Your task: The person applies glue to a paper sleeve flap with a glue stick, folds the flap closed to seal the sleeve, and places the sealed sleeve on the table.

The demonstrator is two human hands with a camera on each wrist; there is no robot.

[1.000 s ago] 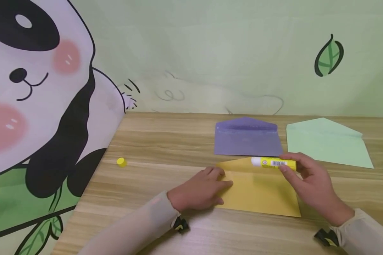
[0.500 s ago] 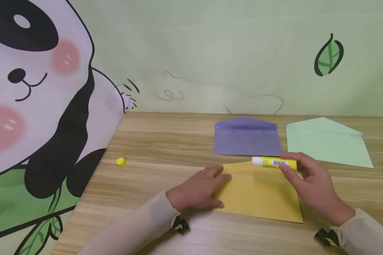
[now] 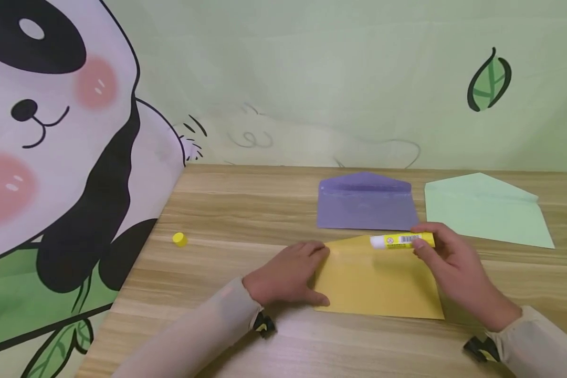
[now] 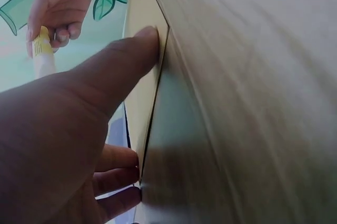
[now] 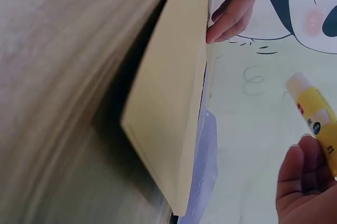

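Observation:
A yellow envelope (image 3: 378, 283) with its flap up lies on the table in front of me in the head view. My left hand (image 3: 288, 273) rests at its left edge, thumb on the lower corner and fingertips near the flap's fold. The left wrist view shows that thumb (image 4: 134, 56) flat on the paper. Over the flap, my right hand (image 3: 458, 268) grips a glue stick (image 3: 401, 240) by its yellow end, uncapped white end pointing left. In the right wrist view the glue stick (image 5: 316, 113) is well away from the envelope (image 5: 168, 92), whose near corner lifts off the table.
Behind the yellow envelope lies a purple envelope (image 3: 366, 207), flap up. To its right is a pale green envelope (image 3: 482, 212). A yellow cap (image 3: 179, 239) sits on the table's left side. A panda-printed backdrop (image 3: 283, 79) rises behind the table (image 3: 236, 210).
My left fingers have drawn back from the paper's face to its left edge. The envelope's near right corner dipped toward me, then rose back. The glue stick has barely moved.

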